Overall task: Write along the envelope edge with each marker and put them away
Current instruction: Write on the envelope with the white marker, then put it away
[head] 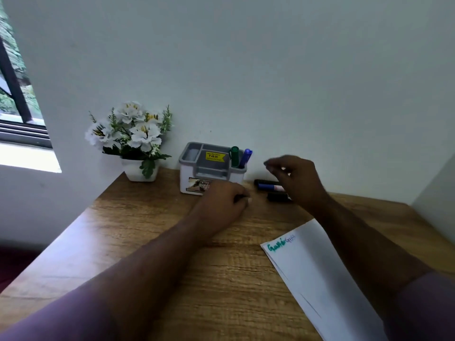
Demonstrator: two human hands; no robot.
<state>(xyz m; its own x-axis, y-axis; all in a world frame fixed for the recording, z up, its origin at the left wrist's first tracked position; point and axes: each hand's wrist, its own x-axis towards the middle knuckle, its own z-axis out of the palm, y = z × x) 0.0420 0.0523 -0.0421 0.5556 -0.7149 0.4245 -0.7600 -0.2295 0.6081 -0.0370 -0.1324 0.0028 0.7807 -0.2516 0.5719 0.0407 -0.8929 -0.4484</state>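
Wood-grain desk (172, 279) fills the lower frame, pale wall behind. We note the envelope (320, 274) at lower right, lying flat, with green lettering and a smaller scrawl beside it along its upper edge.

Organizer (211, 168) stands at centre against the wall. In its right compartment a green marker (235, 156) and a blue marker (245, 158) stand capped, tilted slightly. So two appear to be done and stowed. Just right of the organizer, on the desk, lie more markers (270, 187): one with a blue-and-red body, a dark one nearer us, partly hidden by the right hand.

Left hand (221, 203) rests on the desk in front of the organizer, fingers curled under; something dark and thin shows at its fingertips, but we cannot tell whether it holds anything (too blurred). Right hand (295, 178) hovers above the loose markers, fingers loosely bent, thumb and forefinger apart, holding nothing we can see; it is motion-blurred.

Flowers (130, 136) in a white pot sit at centre left, well apart from the work. Window at the upper left edge.

Risks, as we judge them:
- The loose markers lie close together; a hurried reach could knock one rolling toward the desk's right edge.
- The right forearm crosses above the envelope; dragging it back could smear the ink or shift the paper.
- The left hand is close to the organizer, and a nudge could tip the light box and the standing markers.
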